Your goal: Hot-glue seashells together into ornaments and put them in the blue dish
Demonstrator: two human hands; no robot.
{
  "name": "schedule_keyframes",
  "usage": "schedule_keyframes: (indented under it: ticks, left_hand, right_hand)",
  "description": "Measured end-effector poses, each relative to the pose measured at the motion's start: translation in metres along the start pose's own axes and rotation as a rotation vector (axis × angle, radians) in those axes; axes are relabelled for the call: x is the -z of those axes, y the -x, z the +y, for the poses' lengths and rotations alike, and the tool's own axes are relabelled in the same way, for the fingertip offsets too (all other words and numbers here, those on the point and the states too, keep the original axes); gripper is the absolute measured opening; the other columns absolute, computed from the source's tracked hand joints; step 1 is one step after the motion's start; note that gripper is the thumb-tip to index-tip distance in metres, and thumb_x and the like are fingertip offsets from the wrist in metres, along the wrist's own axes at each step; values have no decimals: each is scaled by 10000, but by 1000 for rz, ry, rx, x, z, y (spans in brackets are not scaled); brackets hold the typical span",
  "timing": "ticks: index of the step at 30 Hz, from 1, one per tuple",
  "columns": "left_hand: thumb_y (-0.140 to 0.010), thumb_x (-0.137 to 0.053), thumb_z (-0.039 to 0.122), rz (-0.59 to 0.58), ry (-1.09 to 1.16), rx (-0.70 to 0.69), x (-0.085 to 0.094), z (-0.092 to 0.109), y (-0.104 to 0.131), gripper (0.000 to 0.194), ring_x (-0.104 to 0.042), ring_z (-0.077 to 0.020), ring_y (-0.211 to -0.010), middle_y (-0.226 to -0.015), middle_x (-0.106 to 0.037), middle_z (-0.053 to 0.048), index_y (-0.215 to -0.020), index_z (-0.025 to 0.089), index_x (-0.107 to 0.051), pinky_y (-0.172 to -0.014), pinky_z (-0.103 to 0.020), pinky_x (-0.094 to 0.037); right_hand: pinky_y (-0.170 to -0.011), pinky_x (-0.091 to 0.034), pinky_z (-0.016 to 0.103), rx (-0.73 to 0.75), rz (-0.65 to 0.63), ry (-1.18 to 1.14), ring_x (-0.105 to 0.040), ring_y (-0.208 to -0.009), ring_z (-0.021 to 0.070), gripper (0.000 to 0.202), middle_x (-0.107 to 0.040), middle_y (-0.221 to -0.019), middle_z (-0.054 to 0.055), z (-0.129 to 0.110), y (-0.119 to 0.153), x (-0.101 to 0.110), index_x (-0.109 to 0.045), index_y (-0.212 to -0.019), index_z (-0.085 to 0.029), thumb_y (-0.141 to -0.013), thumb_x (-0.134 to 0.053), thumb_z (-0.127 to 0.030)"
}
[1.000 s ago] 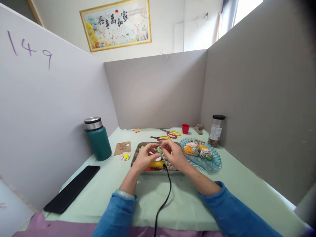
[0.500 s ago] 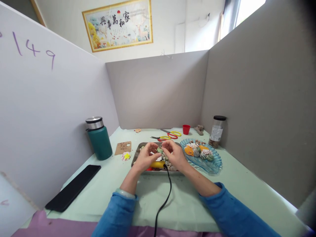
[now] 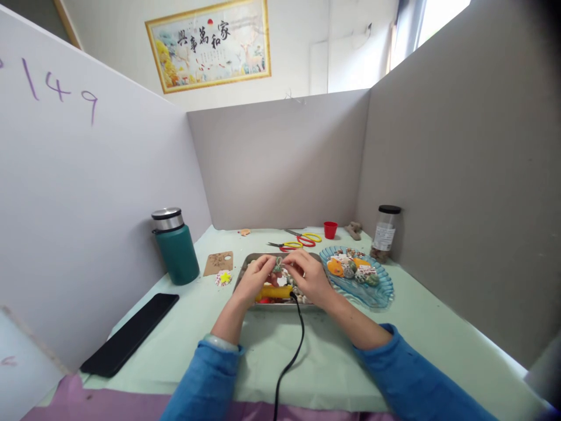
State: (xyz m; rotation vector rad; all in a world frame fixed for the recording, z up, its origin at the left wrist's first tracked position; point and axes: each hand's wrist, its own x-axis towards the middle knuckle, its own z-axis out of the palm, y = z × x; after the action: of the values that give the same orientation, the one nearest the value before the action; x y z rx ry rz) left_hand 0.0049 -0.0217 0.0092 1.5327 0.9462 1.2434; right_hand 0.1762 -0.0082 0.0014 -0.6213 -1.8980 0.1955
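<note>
A small greenish ball-like piece (image 3: 277, 266) is held above the metal tray (image 3: 316, 308), with a thin pale loop of cord at its top. My left hand (image 3: 255, 280) pinches the piece between thumb and fingers. On its other side my right hand (image 3: 310, 277) has thumb and fingertips pinched together at the loop; fingers partly hide the contact. Under both hands, a yellow-handled tool (image 3: 275, 292) with a black cord (image 3: 294, 356) lies across the tray. Its front end is hidden by my left hand. Pale pebble-like bits and something red lie in the tray.
At right, a blue scalloped plate (image 3: 372, 296) holds orange and green patterned pieces. Behind stand scissors (image 3: 284, 245), a red cup (image 3: 330, 230) and a black-lidded jar (image 3: 384, 235). At left are a green flask (image 3: 177, 251), brown card (image 3: 218, 263) and black phone-like slab (image 3: 131, 333). Partitions enclose three sides.
The green piece has shifted slightly left and turned, and its cord loop now shows. My left fingers have closed in on it, while my right fingertips have moved to the loop.
</note>
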Motion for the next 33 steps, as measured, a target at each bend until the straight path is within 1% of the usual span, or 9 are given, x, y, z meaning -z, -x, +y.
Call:
schedule_keyframes:
  ticks: [4, 6, 9, 12, 14, 19, 23, 28, 33]
  left_hand:
    - [-812, -550, 550, 2, -8, 26, -1, -1, 0, 403, -535, -92, -539, -669, -585, 11, -917, 161, -568, -581, -227, -461]
    - [-812, -550, 545, 22, -20, 28, -1, -1, 0, 398, -529, -89, -535, -680, -588, 13, -932, 165, -568, -580, -225, -460]
    - [-801, -567, 536, 87, -55, 6, 0, -2, -2, 407, -542, -100, -576, -704, -583, 9, -963, 164, -583, -595, -229, -466]
    - [-756, -643, 489, 128, -72, -41, 3, -1, -2, 418, -566, -110, -659, -838, -612, -24, -1008, 159, -598, -644, -236, -479]
    - [-724, -695, 434, 95, -77, -62, 4, 0, -2, 426, -574, -116, -705, -900, -623, -40, -1036, 159, -601, -677, -240, -479]
    - [-701, -732, 353, -10, -64, -49, 5, 0, -1, 441, -584, -131, -722, -813, -617, -20, -1077, 161, -605, -700, -262, -477]
    - [-665, -755, 308, -3, -77, -48, 5, -1, -1, 433, -584, -137, -738, -853, -628, -28, -1056, 167, -633, -704, -270, -484]
    - [-694, -730, 309, 0, -57, -82, 5, -2, -1, 395, -581, -192, -947, -1069, -639, -78, -1054, 172, -641, -782, -299, -509]
    - [-734, -707, 308, -11, 40, -93, 6, -4, -1, 397, -573, -222, -1044, -1130, -627, -90, -1096, 171, -618, -852, -343, -514]
  right_hand:
    - [-673, -446, 274, 55, -58, 83, -569, -749, 160, 158, -609, -922, 66, 0, 3, -1, -610, -919, -219, -908, -453, -208]
    - [-660, -439, 270, 44, -70, 103, -559, -713, 152, 151, -609, -894, 59, 0, 3, -2, -604, -902, -213, -898, -454, -199]
    - [-612, -418, 258, -38, -33, 77, -534, -650, 142, 117, -608, -801, 34, 0, 1, -3, -595, -847, -209, -871, -481, -194]
    - [-565, -399, 245, -159, 4, 8, -508, -592, 134, 97, -599, -708, 7, 3, 0, -5, -594, -796, -205, -842, -508, -203]
    - [-542, -391, 239, -227, 4, -38, -493, -564, 128, 99, -594, -671, -5, 5, -1, -5, -598, -784, -201, -832, -514, -218]
    - [-527, -385, 234, -290, -9, -99, -491, -551, 121, 92, -601, -659, -10, 6, -1, -7, -600, -772, -192, -810, -528, -235]
    - [-528, -388, 233, -295, 8, -99, -493, -547, 118, 85, -609, -666, -10, 6, 0, -9, -603, -771, -191, -801, -534, -231]
    - [-535, -393, 238, -271, 14, -116, -495, -559, 122, 101, -612, -685, -1, 3, 0, -8, -605, -788, -188, -822, -535, -252]
    - [-550, -397, 247, -241, 29, -90, -492, -574, 127, 105, -614, -718, 11, 0, 0, -5, -614, -818, -194, -844, -539, -262]
